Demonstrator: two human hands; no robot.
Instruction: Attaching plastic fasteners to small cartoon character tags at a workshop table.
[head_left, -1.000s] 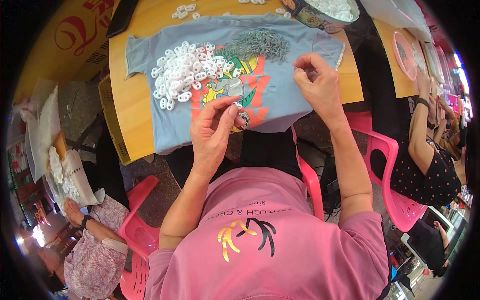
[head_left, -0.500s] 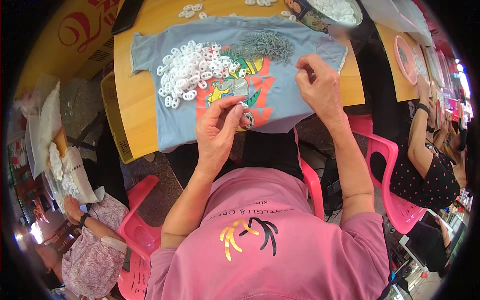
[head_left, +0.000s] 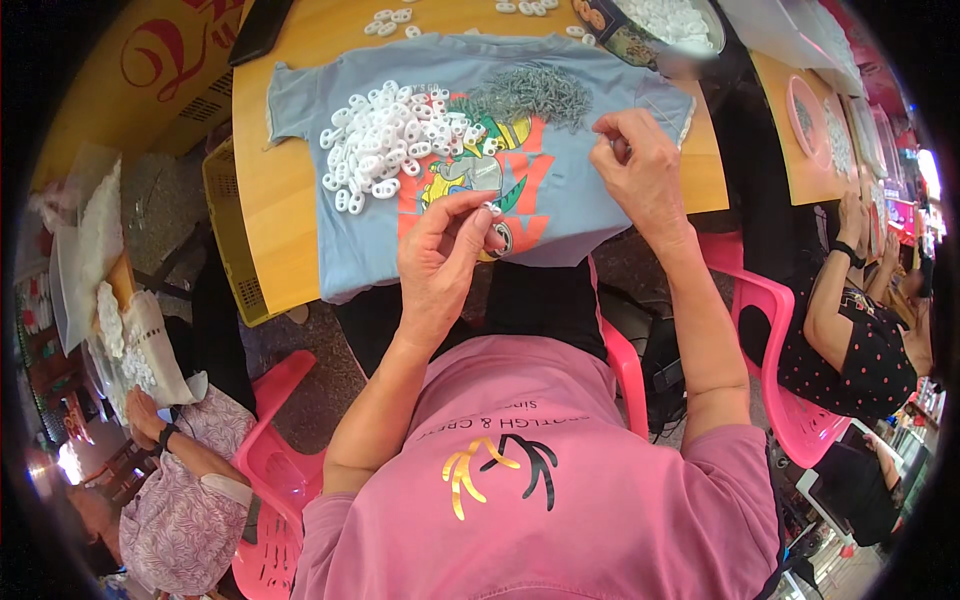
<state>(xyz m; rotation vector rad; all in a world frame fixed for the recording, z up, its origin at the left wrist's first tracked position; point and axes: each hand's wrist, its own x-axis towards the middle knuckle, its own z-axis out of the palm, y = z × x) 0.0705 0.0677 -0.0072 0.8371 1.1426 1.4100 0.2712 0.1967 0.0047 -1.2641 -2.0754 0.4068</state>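
Nearest to me, the person in the pink shirt sits on a pink chair, both forearms reaching up over the tabletop. Left hand hovers at the near edge of a light blue T-shirt spread flat on the wood, fingers pressed together, pinching a small white piece between thumb and forefinger. Right hand sits a little further up on the cloth, fingertips bunched tight; whether they grip anything, I cannot tell. Just beyond the left hand lies a heap of white plastic pieces on the T-shirt, and beside it, toward the right hand, a pile of thin grey metal bits. Further back, a bowl with more white pieces stands at the far edge. Off to the right, another person in a dotted dark top sits at a neighbouring table.
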